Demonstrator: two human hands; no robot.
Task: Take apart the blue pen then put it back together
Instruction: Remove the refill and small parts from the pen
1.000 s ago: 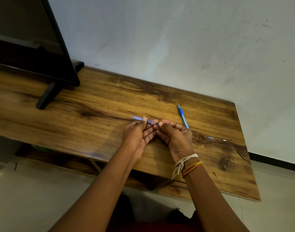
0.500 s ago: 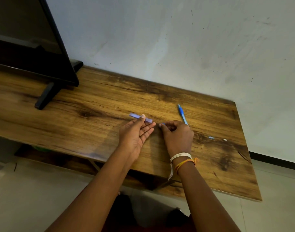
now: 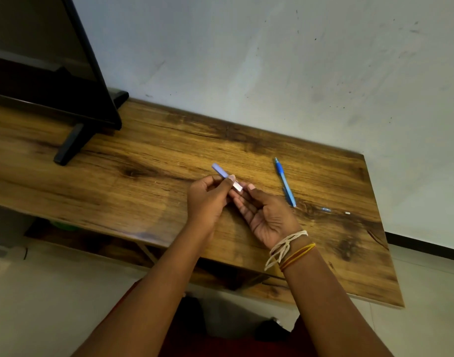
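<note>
Pen piece: lilac-blue barrel (image 3: 223, 173) held above the desk (image 3: 148, 181), tilted, its free end pointing to 10 o'clock, its pale clear end toward 4 o'clock.
Left hand: left hand (image 3: 207, 202) pinches the barrel's middle between thumb and fingers (image 3: 231, 179).
Right hand: right hand (image 3: 265, 217) lies palm up at 4 o'clock of the barrel, fingers loosely curled, tips just beside the clear end; whether they grip it I cannot tell. Cord bands (image 3: 289, 249) circle the wrist.
Second pen: bright blue pen (image 3: 285, 181) lies flat on the desk at 2 o'clock of the hands, apart from them.
Small parts: blue bit (image 3: 325, 209) and white bit (image 3: 347, 213) rest on the desk at 4 o'clock of that pen.
Screen: dark monitor (image 3: 66, 81) stands at 10 o'clock.
</note>
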